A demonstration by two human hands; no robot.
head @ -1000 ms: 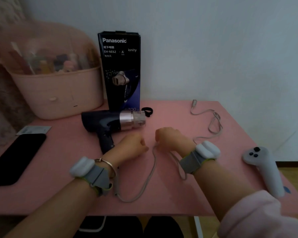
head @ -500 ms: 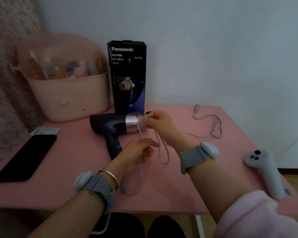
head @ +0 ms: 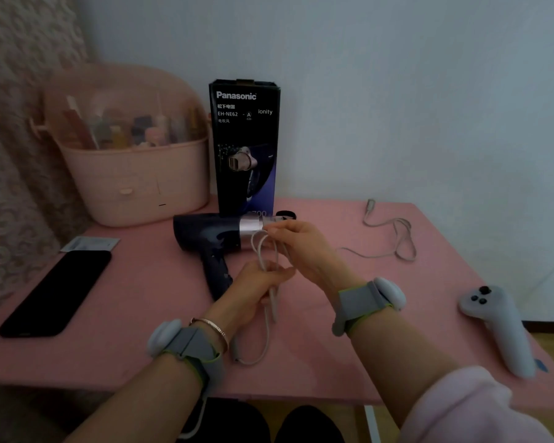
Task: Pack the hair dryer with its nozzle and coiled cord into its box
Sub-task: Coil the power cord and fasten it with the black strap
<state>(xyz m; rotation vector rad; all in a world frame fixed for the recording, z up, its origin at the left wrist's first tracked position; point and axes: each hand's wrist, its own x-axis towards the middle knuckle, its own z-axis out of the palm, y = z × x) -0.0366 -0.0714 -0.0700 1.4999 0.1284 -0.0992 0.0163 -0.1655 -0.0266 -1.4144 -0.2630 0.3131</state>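
Observation:
A dark blue hair dryer point(head: 205, 233) lies on the pink table point(head: 109, 346), with its silver nozzle point(head: 251, 226) pointing right. Behind it the black Panasonic box point(head: 245, 145) stands upright. A grey cord point(head: 264, 334) runs from the dryer's handle in loops. My left hand point(head: 258, 284) grips the lower part of the loops above the table. My right hand point(head: 298, 246) pinches the top of a loop just in front of the nozzle. The far end of the cord point(head: 394, 238) lies on the table at the right.
A pink storage basket point(head: 131, 183) with a domed lid stands at the back left. A black phone point(head: 56, 292) and a small packet point(head: 88, 243) lie at the left. A grey controller point(head: 499, 327) rests near the table's right edge. A small black ring point(head: 287, 215) sits beside the box.
Both hands rose from the table with the cord. The right hand lifted a loop up to the nozzle while the left gathered the strands below. More loops now hang between them.

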